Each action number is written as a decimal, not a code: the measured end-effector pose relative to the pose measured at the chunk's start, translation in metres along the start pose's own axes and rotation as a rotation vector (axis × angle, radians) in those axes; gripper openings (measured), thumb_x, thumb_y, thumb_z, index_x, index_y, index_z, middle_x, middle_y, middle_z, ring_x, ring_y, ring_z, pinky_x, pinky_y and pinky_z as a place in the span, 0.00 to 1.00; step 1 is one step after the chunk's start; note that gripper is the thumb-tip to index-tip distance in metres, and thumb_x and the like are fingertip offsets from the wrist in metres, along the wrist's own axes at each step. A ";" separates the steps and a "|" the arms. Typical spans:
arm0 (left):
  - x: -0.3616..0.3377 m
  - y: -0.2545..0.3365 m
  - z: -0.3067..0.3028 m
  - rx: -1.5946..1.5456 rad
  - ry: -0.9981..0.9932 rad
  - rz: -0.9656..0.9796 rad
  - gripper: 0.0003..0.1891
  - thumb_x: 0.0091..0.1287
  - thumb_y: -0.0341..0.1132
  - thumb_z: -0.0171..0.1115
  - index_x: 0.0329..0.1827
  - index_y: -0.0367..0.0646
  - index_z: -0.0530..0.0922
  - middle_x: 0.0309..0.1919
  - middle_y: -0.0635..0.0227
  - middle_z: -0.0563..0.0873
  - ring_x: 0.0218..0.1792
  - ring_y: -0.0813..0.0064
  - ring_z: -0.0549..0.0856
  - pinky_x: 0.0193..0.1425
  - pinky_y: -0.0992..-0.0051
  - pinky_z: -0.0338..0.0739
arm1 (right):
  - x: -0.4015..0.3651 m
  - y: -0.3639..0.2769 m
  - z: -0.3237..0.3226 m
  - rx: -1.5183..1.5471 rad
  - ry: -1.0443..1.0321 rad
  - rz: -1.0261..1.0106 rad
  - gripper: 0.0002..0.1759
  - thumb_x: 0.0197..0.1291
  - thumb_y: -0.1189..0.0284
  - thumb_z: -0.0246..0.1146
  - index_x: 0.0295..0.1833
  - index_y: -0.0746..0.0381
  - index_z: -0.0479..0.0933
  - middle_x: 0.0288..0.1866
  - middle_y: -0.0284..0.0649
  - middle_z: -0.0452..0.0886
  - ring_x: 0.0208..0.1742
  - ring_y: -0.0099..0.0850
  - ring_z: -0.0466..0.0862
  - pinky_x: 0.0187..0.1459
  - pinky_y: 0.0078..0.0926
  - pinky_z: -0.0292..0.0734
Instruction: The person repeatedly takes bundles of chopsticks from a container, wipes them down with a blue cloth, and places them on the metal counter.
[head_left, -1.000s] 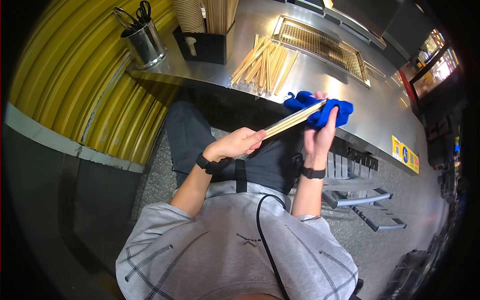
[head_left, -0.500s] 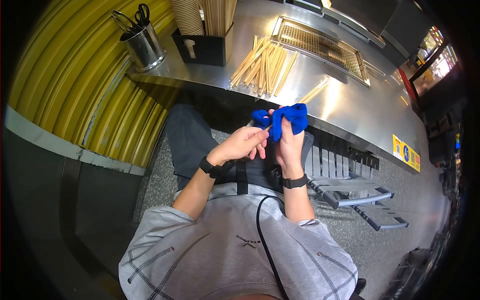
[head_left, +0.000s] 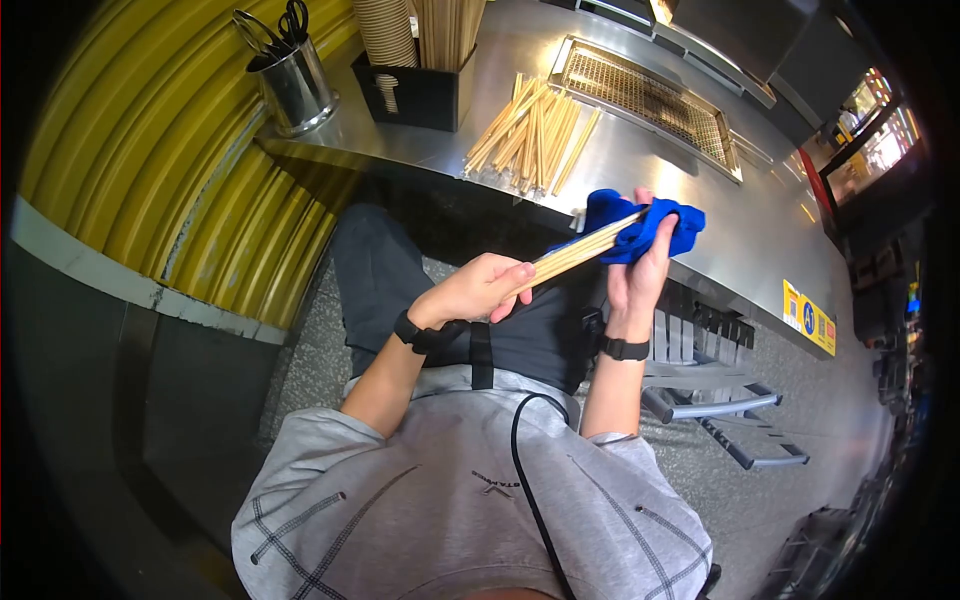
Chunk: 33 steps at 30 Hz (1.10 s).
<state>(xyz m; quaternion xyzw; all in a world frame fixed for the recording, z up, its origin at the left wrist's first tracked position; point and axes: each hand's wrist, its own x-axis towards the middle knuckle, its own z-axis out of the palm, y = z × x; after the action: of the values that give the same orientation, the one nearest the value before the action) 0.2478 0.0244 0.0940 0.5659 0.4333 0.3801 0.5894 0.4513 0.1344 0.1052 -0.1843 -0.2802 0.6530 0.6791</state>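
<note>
Chopsticks (head_left: 580, 255) span my hands, too bunched to count: left hand (head_left: 485, 288) closed on them, right hand (head_left: 640, 270) gripping one blue cloth (head_left: 683, 232) round their far ends. One metal cup (head_left: 298, 92) holds dark-handled tools; one black box (head_left: 425, 98), stacked cups (head_left: 384, 32) and sticks (head_left: 449, 30).

Counter (head_left: 735, 225) crosses the frame from upper left to right. Canister (head_left: 290, 97) on it, upper left, scissors (head_left: 296, 22) inside. Right of that, box (head_left: 442, 108) with stacked cups (head_left: 384, 38) left, upright sticks (head_left: 446, 36) right. Next right, top centre: loose pile (head_left: 535, 132), then grate (head_left: 650, 92). Label (head_left: 808, 318) on the front edge, right. Centre: chopsticks (head_left: 582, 256) between hands, far ends at cloth (head_left: 686, 236).
</note>
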 end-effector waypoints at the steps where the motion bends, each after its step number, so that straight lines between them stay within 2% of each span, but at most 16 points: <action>1: 0.000 0.000 0.001 -0.017 0.005 0.007 0.22 0.78 0.46 0.45 0.31 0.38 0.76 0.13 0.74 0.75 0.15 0.86 0.72 0.22 0.83 0.66 | -0.012 0.002 0.016 -0.040 0.005 0.011 0.28 0.75 0.54 0.48 0.65 0.67 0.66 0.63 0.45 0.75 0.59 0.36 0.77 0.64 0.35 0.70; 2: 0.002 -0.001 0.003 -0.016 0.005 -0.004 0.22 0.78 0.45 0.46 0.32 0.37 0.77 0.15 0.73 0.77 0.16 0.86 0.74 0.23 0.83 0.68 | -0.022 0.007 0.022 -0.061 -0.032 0.024 0.27 0.74 0.60 0.52 0.67 0.68 0.61 0.62 0.52 0.75 0.61 0.40 0.77 0.64 0.39 0.72; 4: 0.004 -0.001 0.007 -0.014 0.005 -0.027 0.22 0.78 0.44 0.46 0.34 0.36 0.78 0.18 0.69 0.81 0.19 0.85 0.78 0.25 0.82 0.72 | -0.042 0.023 0.022 -0.174 -0.137 0.144 0.24 0.71 0.67 0.58 0.65 0.68 0.63 0.55 0.51 0.80 0.55 0.38 0.81 0.59 0.35 0.76; 7: -0.005 0.002 -0.002 0.102 0.024 -0.073 0.19 0.77 0.42 0.48 0.38 0.33 0.79 0.25 0.67 0.85 0.25 0.83 0.83 0.31 0.81 0.77 | -0.057 0.038 0.024 -0.375 -0.203 0.106 0.19 0.65 0.73 0.63 0.59 0.68 0.71 0.47 0.48 0.83 0.44 0.34 0.85 0.49 0.30 0.80; 8: -0.009 0.005 -0.015 0.320 0.060 -0.166 0.17 0.76 0.39 0.51 0.40 0.32 0.80 0.30 0.66 0.86 0.31 0.82 0.85 0.37 0.81 0.79 | -0.057 0.039 0.022 -0.441 -0.241 0.107 0.18 0.65 0.73 0.63 0.58 0.68 0.72 0.46 0.47 0.83 0.43 0.34 0.85 0.49 0.29 0.80; 10: -0.012 -0.006 -0.038 0.283 0.360 0.092 0.17 0.74 0.42 0.55 0.39 0.34 0.81 0.28 0.66 0.86 0.27 0.85 0.81 0.29 0.82 0.73 | -0.056 0.041 0.018 -0.572 -0.315 0.107 0.16 0.65 0.74 0.64 0.55 0.68 0.74 0.45 0.46 0.84 0.43 0.33 0.85 0.48 0.29 0.80; 11: -0.012 -0.006 -0.047 0.169 0.450 0.209 0.16 0.74 0.42 0.55 0.43 0.35 0.80 0.30 0.69 0.85 0.27 0.86 0.79 0.30 0.83 0.72 | -0.058 0.040 0.026 -0.602 -0.328 0.109 0.07 0.63 0.80 0.62 0.46 0.68 0.77 0.40 0.39 0.84 0.41 0.27 0.85 0.45 0.25 0.80; 12: -0.015 0.001 -0.052 0.051 0.541 0.323 0.15 0.74 0.41 0.56 0.46 0.36 0.79 0.32 0.71 0.84 0.28 0.88 0.77 0.31 0.84 0.71 | -0.061 0.041 0.030 -0.578 -0.371 0.186 0.07 0.63 0.80 0.62 0.46 0.68 0.77 0.39 0.38 0.84 0.39 0.26 0.85 0.43 0.23 0.80; 13: -0.019 0.007 -0.054 -0.068 0.532 0.281 0.16 0.74 0.41 0.57 0.53 0.36 0.77 0.32 0.75 0.82 0.28 0.89 0.74 0.32 0.86 0.69 | -0.065 0.042 0.034 -0.552 -0.416 0.264 0.08 0.62 0.80 0.62 0.47 0.68 0.77 0.39 0.38 0.83 0.37 0.26 0.85 0.41 0.22 0.80; 16: -0.013 0.003 -0.037 -0.128 0.499 0.327 0.18 0.76 0.42 0.52 0.60 0.37 0.75 0.40 0.68 0.85 0.28 0.89 0.74 0.30 0.87 0.66 | -0.073 0.045 0.050 -0.600 -0.597 0.379 0.09 0.61 0.81 0.63 0.48 0.67 0.78 0.37 0.35 0.83 0.33 0.22 0.83 0.37 0.20 0.80; 17: -0.014 0.007 -0.036 -0.113 0.416 0.282 0.21 0.76 0.42 0.53 0.65 0.37 0.73 0.45 0.64 0.86 0.31 0.89 0.78 0.33 0.87 0.70 | -0.073 0.048 0.048 -0.681 -0.690 0.390 0.09 0.60 0.81 0.63 0.47 0.67 0.79 0.36 0.34 0.83 0.33 0.21 0.83 0.37 0.19 0.79; 18: -0.013 0.008 -0.032 -0.237 0.417 0.259 0.18 0.75 0.41 0.55 0.59 0.37 0.76 0.45 0.59 0.88 0.30 0.89 0.81 0.30 0.88 0.72 | -0.074 0.051 0.046 -0.762 -0.782 0.400 0.09 0.59 0.81 0.64 0.46 0.66 0.79 0.35 0.34 0.83 0.34 0.19 0.82 0.38 0.19 0.79; 20: -0.017 0.012 -0.035 -0.219 0.452 0.154 0.15 0.74 0.40 0.56 0.50 0.35 0.79 0.38 0.58 0.89 0.23 0.88 0.81 0.22 0.89 0.71 | -0.080 0.056 0.050 -0.767 -0.759 0.390 0.09 0.57 0.81 0.64 0.45 0.66 0.80 0.35 0.33 0.83 0.36 0.18 0.81 0.41 0.19 0.77; 23: -0.010 -0.003 -0.039 -0.219 0.541 0.255 0.13 0.74 0.39 0.57 0.43 0.35 0.80 0.35 0.56 0.89 0.14 0.90 0.75 0.16 0.89 0.65 | -0.082 0.054 0.050 -0.755 -0.704 0.471 0.11 0.58 0.80 0.64 0.47 0.66 0.79 0.35 0.32 0.83 0.37 0.18 0.81 0.41 0.19 0.77; 27: -0.012 0.000 -0.043 -0.306 0.706 0.365 0.15 0.73 0.40 0.58 0.42 0.33 0.80 0.35 0.53 0.89 0.11 0.92 0.69 0.15 0.88 0.62 | -0.084 0.048 0.041 -0.776 -0.699 0.588 0.16 0.60 0.78 0.65 0.54 0.66 0.77 0.36 0.31 0.82 0.36 0.18 0.80 0.40 0.18 0.77; 33: -0.018 0.005 -0.050 -0.312 0.823 0.355 0.16 0.73 0.41 0.58 0.42 0.32 0.80 0.34 0.54 0.89 0.12 0.92 0.70 0.16 0.89 0.63 | -0.085 0.036 0.006 -0.858 -0.757 0.652 0.12 0.59 0.77 0.67 0.48 0.66 0.78 0.36 0.30 0.82 0.34 0.18 0.80 0.39 0.18 0.77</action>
<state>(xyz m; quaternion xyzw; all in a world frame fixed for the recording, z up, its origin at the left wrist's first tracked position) 0.1950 0.0244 0.1008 0.3383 0.4651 0.7283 0.3727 0.4201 0.0528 0.0761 -0.2716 -0.6651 0.6751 0.1674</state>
